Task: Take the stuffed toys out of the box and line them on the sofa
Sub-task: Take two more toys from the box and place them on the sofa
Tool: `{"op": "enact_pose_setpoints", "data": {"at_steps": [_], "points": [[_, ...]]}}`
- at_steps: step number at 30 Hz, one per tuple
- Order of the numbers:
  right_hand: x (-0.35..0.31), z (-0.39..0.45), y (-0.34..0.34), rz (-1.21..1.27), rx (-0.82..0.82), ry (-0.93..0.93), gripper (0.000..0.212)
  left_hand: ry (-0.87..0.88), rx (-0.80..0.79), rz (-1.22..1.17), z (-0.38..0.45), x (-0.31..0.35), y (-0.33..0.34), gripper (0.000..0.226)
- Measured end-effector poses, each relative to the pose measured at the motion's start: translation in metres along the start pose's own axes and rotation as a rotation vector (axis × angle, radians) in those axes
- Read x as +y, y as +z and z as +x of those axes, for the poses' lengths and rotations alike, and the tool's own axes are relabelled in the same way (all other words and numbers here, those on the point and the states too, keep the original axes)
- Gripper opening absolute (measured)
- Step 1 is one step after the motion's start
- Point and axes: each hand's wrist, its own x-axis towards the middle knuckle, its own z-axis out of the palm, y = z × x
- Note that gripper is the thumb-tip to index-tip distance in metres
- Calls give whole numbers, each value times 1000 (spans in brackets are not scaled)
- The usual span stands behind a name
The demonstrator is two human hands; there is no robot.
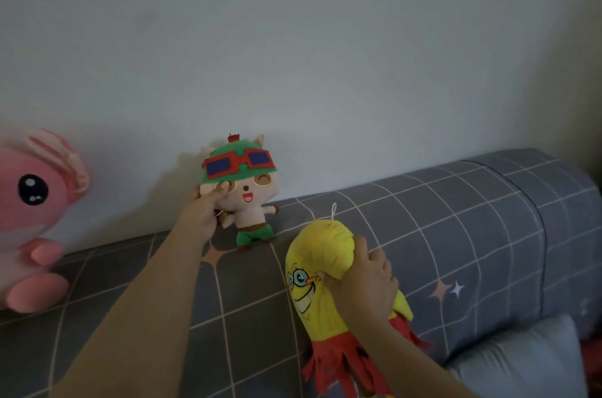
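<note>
Nearest the camera, the right hand (365, 280) clamps around the yellow banana toy (317, 270), which leans on the sofa (472, 218) backrest's front face. Far left, a pink plush (29, 221) sits on the backrest's top edge. Mid-edge, the left hand (203, 212) pinches the green-hatted goggle toy (244, 189) by its head, upright against the wall (293, 39). A pale cushion (518, 361) lies at the lower right corner.

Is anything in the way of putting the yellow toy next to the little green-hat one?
Nothing visible is. The right hand grips the yellow toy, and the sofa top to the right of the green-hat toy, which the left hand holds at its head, is bare fabric. The pink toy sits far left.
</note>
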Motion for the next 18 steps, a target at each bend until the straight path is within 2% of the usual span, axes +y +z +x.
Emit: {"op": "enact_pose_setpoints", "data": {"at_steps": [3, 4, 11, 14, 15, 18], "points": [[4, 2, 2, 1, 5, -11, 73, 32, 5, 10, 3, 7, 5, 18], [4, 2, 3, 0, 4, -14, 73, 32, 18, 30, 4, 10, 7, 19], [8, 7, 3, 11, -18, -3, 74, 38, 69, 121, 5, 3, 6, 44], [8, 5, 3, 29, -18, 8, 76, -42, 123, 102, 1, 2, -2, 91], [8, 4, 3, 37, -19, 12, 76, -49, 158, 100, -2, 2, -3, 96], [11, -4, -4, 93, -23, 22, 77, -24, 252, 177, -32, -1, 4, 87]]}}
